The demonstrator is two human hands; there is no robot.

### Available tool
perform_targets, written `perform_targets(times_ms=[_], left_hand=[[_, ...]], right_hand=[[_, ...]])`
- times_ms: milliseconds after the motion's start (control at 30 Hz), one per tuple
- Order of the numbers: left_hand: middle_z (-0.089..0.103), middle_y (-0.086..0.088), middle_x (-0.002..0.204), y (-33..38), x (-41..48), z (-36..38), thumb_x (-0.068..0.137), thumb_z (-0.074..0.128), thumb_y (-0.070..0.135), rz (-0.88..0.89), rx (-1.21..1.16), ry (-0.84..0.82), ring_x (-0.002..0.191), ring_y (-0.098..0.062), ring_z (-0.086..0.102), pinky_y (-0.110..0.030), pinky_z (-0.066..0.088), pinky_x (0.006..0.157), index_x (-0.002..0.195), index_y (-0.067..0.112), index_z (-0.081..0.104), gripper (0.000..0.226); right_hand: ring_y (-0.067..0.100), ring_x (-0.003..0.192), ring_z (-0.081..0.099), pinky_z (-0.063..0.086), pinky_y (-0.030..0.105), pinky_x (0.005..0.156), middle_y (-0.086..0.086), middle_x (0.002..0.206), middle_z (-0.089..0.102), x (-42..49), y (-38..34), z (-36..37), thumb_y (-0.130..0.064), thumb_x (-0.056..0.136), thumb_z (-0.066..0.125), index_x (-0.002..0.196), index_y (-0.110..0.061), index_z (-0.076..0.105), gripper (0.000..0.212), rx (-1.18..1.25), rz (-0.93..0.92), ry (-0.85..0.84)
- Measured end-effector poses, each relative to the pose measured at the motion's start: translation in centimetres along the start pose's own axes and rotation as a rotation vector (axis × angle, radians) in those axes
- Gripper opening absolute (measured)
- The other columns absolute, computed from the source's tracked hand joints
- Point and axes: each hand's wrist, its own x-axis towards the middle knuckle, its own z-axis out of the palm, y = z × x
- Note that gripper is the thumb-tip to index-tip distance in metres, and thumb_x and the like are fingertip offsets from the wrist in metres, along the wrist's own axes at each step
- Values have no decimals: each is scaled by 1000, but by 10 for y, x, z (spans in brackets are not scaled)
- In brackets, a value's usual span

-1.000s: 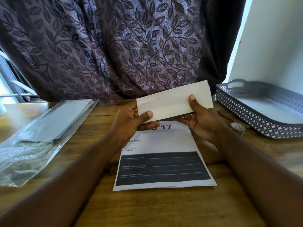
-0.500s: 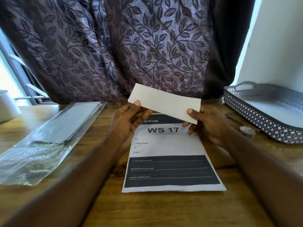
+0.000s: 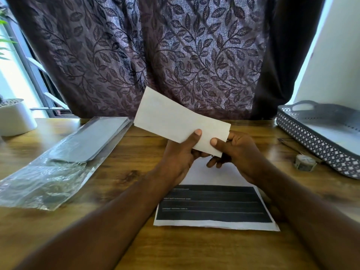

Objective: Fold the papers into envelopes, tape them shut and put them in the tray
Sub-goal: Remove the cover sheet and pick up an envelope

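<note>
A folded white paper is held up above the table, tilted with its left end higher. My left hand pinches its lower edge with the thumb on the front. My right hand pinches its lower right corner the same way. Flat on the wooden table under my hands lies a printed sheet with a dark block across its lower half. A grey lattice tray stands at the right edge of the table. A small roll of tape lies in front of the tray.
A clear plastic sleeve holding grey sheets lies on the left of the table. A white pot stands at the far left. A thin pen-like tool lies beside the tray. A leaf-patterned curtain hangs behind the table.
The folded paper has tilted so its left end is up and its right end is down. My left hand slid right along it, close to my right hand.
</note>
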Motion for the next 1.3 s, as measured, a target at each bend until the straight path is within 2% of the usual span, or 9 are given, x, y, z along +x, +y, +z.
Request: perform_targets(times_ms=[100, 233, 367, 567, 833, 1000, 1100, 1200, 1300], left_hand=[[66, -2, 123, 9, 5, -5, 97, 58, 6, 6, -80, 57, 107, -22, 68, -36, 61, 77, 130, 26, 48, 40], [72, -8, 116, 19, 15, -18, 98, 56, 5, 47, -137, 156, 106, -25, 71, -44, 61, 80, 125, 15, 55, 28], [78, -6, 93, 30, 20, -30, 101, 56, 13, 51, -128, 277, 92, -24, 75, -38, 62, 71, 113, 8, 60, 14], [78, -6, 97, 31, 24, -41, 105, 46, 15, 67, -104, 234, 93, -20, 74, -35, 60, 74, 105, 14, 66, 20], [77, -6, 102, 24, 22, -47, 99, 56, 9, 97, 271, 183, 89, -21, 75, -32, 61, 70, 108, 14, 68, 16], [74, 1, 104, 21, 28, -49, 94, 62, 0, 162, 446, 165, 86, -5, 73, -18, 57, 69, 125, 6, 60, 32], [70, 9, 95, 23, 29, -52, 92, 66, 4, 192, 501, 205, 76, 3, 71, -17, 57, 63, 124, 12, 57, 34], [75, 3, 86, 19, 30, -62, 90, 72, 17, 215, 796, 215, 80, -13, 74, -39, 62, 73, 112, 21, 66, 24], [72, 4, 82, 14, 27, -67, 91, 70, 27, 171, 1123, 101, 74, -9, 70, -28, 52, 60, 105, 28, 68, 14]], right_hand=[[32, 76, 76, 61, 31, 62, 9, 99, 77, 2, 1, -8, -20, 98, 58, 125, -11, 59, 28, -6, -2, 3], [32, 77, 76, 61, 30, 61, 10, 94, 79, 2, 2, -19, -18, 100, 55, 120, -11, 62, 22, -16, 2, 2], [31, 79, 76, 62, 29, 63, 11, 94, 79, 3, 1, -25, -19, 101, 54, 113, -17, 63, 15, -29, -4, -12], [29, 79, 77, 63, 30, 64, 8, 92, 79, 4, 8, -36, -21, 100, 54, 116, -16, 61, 18, -73, -10, 18], [33, 67, 75, 60, 32, 57, 13, 88, 78, 9, 8, -52, -30, 105, 45, 107, -13, 63, 25, 29, 27, 203], [39, 72, 71, 59, 53, 71, 10, 85, 76, 9, 8, -56, -23, 104, 52, 99, -10, 67, 20, -39, 76, 277], [36, 88, 70, 60, 42, 65, 10, 96, 75, 11, 8, -59, -16, 97, 63, 101, -16, 70, 8, -96, 107, 286], [27, 71, 66, 52, 36, 58, 11, 88, 75, 13, 13, -62, -16, 93, 68, 98, -19, 67, 6, -262, 87, 274], [19, 72, 68, 56, 35, 63, 5, 87, 73, 14, 18, -63, -16, 91, 70, 106, -13, 67, 16, -473, 52, 236]])
